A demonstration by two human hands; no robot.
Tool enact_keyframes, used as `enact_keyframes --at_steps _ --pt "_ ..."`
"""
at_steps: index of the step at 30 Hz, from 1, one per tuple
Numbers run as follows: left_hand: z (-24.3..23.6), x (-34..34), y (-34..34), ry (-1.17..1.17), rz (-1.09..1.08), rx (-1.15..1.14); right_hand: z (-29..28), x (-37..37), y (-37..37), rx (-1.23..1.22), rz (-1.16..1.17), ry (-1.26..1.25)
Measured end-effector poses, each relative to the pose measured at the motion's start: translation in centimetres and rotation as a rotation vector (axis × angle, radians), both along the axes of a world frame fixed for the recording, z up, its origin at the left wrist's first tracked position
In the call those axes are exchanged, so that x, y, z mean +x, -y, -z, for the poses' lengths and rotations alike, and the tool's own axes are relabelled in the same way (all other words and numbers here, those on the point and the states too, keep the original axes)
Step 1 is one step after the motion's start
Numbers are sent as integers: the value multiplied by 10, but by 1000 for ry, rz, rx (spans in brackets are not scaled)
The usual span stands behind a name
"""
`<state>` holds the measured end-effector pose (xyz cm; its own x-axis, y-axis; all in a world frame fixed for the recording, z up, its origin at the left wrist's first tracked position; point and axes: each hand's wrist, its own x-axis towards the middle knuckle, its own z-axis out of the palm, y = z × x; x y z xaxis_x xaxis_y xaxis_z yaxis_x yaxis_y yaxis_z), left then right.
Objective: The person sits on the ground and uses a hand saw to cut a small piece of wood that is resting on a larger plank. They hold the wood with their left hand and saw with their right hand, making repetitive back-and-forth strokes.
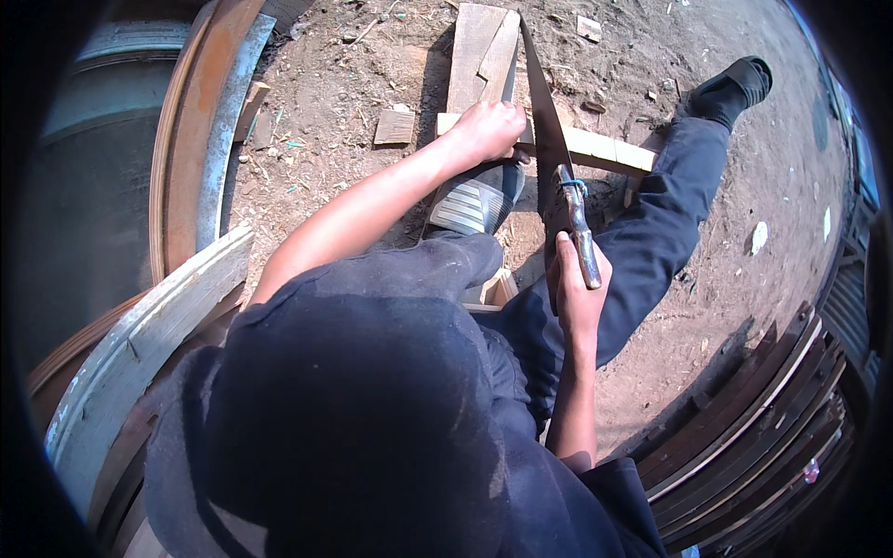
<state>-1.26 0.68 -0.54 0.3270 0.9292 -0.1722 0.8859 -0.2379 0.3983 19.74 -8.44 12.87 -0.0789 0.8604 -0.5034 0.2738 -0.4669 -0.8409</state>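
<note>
The right hand [579, 284] has its fingers wrapped around the dark handle of a long, tapering steel handsaw [547, 112]; the left hand [493, 130] has its fingers curled into a fist by the near end of a flat brown wooden board [473, 46], though what they pinch, I cannot tell. For clean strokes, the left knuckles would best sit clear of the teeth, the right wrist in line with the blade, and the board pinned firmly near the pale squared wooden strip [609, 152]. The saw is between the hands and along the board's right side, its long axis running near to far, tip pointing far and slightly left.
</note>
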Motion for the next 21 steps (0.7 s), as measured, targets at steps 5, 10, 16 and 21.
enact_keyframes --at_steps 5,10,16,21 --pt "-15 0 -4 43 -24 -100 -10 5 4 14 -38 11" --pt "-4 -1 2 -2 -5 -41 6 11 13 136 67 16" --pt "-6 4 -2 -28 -23 -121 10 20 9 70 153 -24" --pt "-11 1 -2 -6 -19 -138 8 2 10 42 129 -59"
